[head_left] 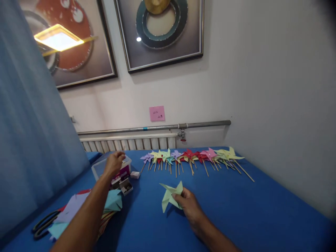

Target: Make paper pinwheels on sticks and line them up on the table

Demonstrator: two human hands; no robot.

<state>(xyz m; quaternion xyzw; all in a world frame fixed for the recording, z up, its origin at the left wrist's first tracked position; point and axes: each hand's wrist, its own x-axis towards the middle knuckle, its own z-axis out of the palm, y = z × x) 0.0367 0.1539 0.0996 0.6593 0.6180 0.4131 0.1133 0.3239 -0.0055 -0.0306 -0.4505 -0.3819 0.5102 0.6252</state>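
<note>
The left arm stretches forward, the left hand [114, 163] bent down at the wrist with fingers bunched near the tabletop's [249, 210] far left edge, while the right hand [189, 205] rests mid-table, thumb and fingers pinched together.

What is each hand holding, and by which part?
The right hand pinches a green pinwheel at its right side. The left hand is over a clear box; whether it holds anything cannot be told.

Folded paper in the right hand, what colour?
The folded paper is pale green, head view.
</note>
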